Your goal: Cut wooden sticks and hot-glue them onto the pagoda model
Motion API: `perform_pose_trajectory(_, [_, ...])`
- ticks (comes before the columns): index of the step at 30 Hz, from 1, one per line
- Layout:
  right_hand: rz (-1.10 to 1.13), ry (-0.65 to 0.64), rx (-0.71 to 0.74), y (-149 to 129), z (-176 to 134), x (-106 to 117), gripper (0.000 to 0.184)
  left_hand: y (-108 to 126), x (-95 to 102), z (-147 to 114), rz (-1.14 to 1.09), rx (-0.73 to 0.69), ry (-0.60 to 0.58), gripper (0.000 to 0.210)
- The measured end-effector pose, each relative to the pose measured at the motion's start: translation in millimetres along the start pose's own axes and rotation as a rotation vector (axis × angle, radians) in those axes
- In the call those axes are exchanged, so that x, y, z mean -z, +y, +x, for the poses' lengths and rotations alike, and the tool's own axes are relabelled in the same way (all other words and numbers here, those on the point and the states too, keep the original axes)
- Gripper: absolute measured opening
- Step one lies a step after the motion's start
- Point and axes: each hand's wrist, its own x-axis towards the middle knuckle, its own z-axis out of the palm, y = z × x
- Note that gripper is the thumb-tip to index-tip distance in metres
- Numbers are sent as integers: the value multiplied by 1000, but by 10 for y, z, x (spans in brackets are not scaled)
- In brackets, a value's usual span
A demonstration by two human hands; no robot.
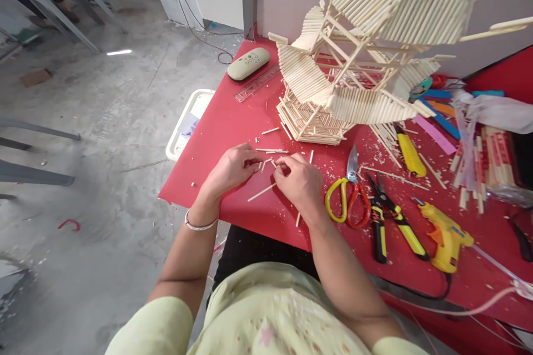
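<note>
My left hand (236,168) rests at the front left of the red table, its fingertips pinched at a short wooden stick (262,166). Facing it, my right hand (300,179) has thumb and fingers closed on the end of another short wooden stick (273,162). Whether the small pieces between my hands are joined, I cannot tell. A longer stick (261,192) lies below my fingers, and one more (298,218) passes beneath my right hand. Just beyond the fingertips lie several cut sticks (272,150). Behind stands a tiered wooden-stick tower (310,75).
Right of my hands lie scissors (352,163), pliers (378,233), a yellow cutter knife (411,152) and a corded glue gun (447,236). A glasses case (249,63) and a clear ruler (257,84) sit at the back left. The red table (195,169) ends close to my body.
</note>
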Motion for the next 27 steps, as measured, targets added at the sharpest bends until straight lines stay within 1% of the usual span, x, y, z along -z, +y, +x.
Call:
perform_pose_trajectory(3, [-5,25,-6,29,11,9,19,-2,-6,1,-5,6,9,24])
perform_pose_trajectory(8, [24,-4,43,4,7,-21,16,-4,0,2,0,13,17,21])
perform_pose_trajectory(10, [-12,-6,41,-6,6,-34,16,-2,0,-1,6,9,14,23])
perform_pose_trajectory(13, [-61,27,31,-9,10,-47,19,-1,-10,-4,9,9,23,24])
perform_pose_trajectory(15, [-33,44,69,-18,11,-59,23,-8,-21,-3,13,6,27,24])
perform_pose_trajectory(17, [10,30,147,-42,6,-79,27,-23,-31,1,26,-2,34,24])
perform_pose_trajectory(19, [13,-6,225,-74,-5,-104,25,-42,-40,5,37,-3,43,22])
perform_pose_trajectory(21, [-19,-30,269,-98,-17,-122,22,-58,-47,10,38,2,52,18])
perform_pose_trajectory(25, [-67,-24,270,-70,-30,-92,20,-69,-51,15,51,3,53,17])
perform_pose_trajectory(27, [-74,-31,247,-25,-28,-46,16,-60,-50,16,59,1,52,18])
